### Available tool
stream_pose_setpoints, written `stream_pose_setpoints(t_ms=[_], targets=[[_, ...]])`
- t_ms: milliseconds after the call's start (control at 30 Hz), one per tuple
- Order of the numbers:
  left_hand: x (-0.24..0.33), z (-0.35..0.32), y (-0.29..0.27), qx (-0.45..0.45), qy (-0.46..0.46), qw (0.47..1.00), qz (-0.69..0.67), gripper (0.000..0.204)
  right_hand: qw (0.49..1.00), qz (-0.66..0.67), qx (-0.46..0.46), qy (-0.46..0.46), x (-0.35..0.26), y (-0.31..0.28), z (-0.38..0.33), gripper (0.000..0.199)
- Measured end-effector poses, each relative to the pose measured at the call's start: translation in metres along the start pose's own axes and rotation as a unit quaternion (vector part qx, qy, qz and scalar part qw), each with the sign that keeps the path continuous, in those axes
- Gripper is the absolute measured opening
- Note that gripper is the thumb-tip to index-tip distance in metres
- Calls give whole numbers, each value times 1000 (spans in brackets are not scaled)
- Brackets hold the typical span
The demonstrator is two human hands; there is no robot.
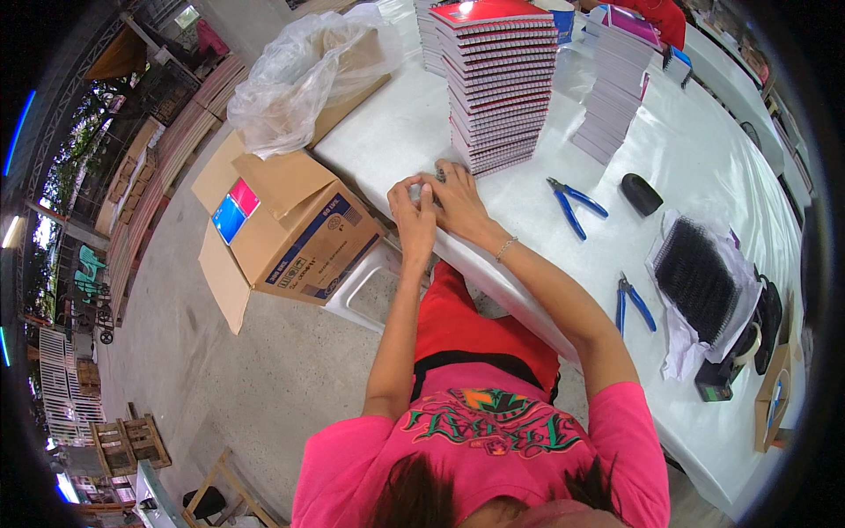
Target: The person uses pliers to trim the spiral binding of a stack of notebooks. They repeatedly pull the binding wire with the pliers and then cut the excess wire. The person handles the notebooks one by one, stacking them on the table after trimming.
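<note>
Both my hands meet at the near edge of the white-covered table (407,141), just in front of a tall stack of red-covered spiral notebooks (497,97). My left hand (413,214) has its fingers curled in and its thumb raised. Beside it, my right hand (459,201) bends its fingers toward the left one, and a bracelet circles that wrist. Something small and dark shows at the right fingers; I cannot tell what it is. Right of the hands lie blue-handled pliers (576,207) with the handles spread, and a black rounded object (641,194).
An open cardboard box (308,238) sits on a white stool (365,282) at left, below clear plastic wrap (308,75). More notebooks (612,92), second pliers (634,304) and black wire coils (698,280) on paper occupy the table. Another person's red sleeve (660,18) shows at the far side.
</note>
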State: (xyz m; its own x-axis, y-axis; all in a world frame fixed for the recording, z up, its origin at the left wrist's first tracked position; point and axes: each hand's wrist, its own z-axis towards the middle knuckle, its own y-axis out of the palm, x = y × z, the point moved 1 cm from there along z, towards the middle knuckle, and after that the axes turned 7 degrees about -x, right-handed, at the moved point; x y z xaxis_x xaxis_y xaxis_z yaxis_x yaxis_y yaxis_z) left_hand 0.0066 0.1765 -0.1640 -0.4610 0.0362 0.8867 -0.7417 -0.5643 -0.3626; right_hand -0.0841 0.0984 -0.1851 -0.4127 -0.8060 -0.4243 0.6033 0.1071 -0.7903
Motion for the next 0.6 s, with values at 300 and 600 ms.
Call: stream_pose_setpoints(t_ms=[300, 600], targets=[[-13, 3, 1, 17, 6, 996, -89, 27, 999, -19, 11, -47, 2, -4, -2, 37], [-7, 3, -4, 3, 11, 999, -47, 24, 994, -107, 35, -1, -12, -26, -22, 29]])
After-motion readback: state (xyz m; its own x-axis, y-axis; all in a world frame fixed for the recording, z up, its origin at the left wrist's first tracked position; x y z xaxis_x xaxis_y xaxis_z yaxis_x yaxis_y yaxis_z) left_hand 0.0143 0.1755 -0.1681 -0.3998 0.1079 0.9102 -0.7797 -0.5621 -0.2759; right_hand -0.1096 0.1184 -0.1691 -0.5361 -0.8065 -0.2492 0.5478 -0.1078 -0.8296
